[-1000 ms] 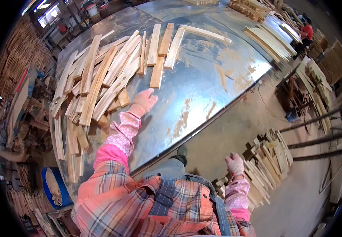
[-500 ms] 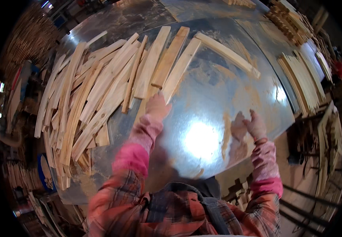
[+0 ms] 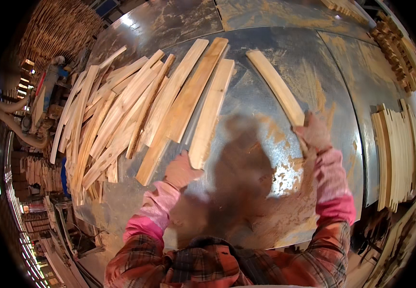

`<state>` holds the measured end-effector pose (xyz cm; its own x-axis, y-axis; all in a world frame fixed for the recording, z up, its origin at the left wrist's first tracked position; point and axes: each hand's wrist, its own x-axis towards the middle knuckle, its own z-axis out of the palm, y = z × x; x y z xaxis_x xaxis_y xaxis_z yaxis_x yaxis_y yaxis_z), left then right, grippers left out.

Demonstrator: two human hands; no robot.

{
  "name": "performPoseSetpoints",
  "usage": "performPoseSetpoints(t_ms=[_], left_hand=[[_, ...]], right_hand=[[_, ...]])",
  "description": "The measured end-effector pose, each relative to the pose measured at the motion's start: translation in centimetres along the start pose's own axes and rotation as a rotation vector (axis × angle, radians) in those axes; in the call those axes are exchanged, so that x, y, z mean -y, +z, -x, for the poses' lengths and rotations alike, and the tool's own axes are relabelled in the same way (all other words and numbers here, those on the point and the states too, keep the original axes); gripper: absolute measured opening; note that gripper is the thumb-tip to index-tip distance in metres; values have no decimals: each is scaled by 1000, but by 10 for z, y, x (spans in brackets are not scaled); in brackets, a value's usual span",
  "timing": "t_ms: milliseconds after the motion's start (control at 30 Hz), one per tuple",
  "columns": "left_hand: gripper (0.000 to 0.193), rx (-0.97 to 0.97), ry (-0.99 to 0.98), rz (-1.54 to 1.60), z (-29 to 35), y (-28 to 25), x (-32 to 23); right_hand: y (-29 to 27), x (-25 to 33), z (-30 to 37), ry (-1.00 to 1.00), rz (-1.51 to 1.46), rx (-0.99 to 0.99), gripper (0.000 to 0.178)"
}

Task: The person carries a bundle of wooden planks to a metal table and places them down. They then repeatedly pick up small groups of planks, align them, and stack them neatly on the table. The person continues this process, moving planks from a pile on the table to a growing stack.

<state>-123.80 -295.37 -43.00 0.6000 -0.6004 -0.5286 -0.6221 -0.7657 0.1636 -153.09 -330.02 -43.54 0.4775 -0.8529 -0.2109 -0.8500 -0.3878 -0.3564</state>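
Observation:
Two wooden slats lie apart from a spread of boards on a metal-topped table (image 3: 246, 225). My left hand (image 3: 181, 172) is closed at the near end of the left slat (image 3: 212, 108), with its fingers along the slat's left edge. On the other side, my right hand (image 3: 315, 131) grips the near end of a second slat (image 3: 279, 86), which slants away to the far left. Directly left of my left hand's slat lies a darker board (image 3: 199, 89), partly over a paler one (image 3: 152, 161). Pink cuffs cover both wrists.
Many overlapping boards (image 3: 116, 120) fill the table's left side. A stack of slats (image 3: 397, 153) stands at the right, with notched wooden pieces (image 3: 395, 50) farther back. Sawdust streaks the metal. Behind on the left rises a large wood stack (image 3: 56, 31).
My left hand's slat has come nearer and parted from the right one. My right hand, empty before, has moved up and taken the right slat, which has swung to point more away from me.

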Motion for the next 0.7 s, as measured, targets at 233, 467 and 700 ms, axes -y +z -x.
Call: performPoseSetpoints(t_ms=[233,467,700], left_hand=[[76,-391,220,27,-62,-37,-42],[70,-348,75,123,-107,-52,-50],[57,264,102,1590,-87,-13,-15]], right_hand=[[25,1,96,418,-1904,485,45],[83,-5,85,403,-1546,396,39],[85,38,74,404,-1431,360,40]])
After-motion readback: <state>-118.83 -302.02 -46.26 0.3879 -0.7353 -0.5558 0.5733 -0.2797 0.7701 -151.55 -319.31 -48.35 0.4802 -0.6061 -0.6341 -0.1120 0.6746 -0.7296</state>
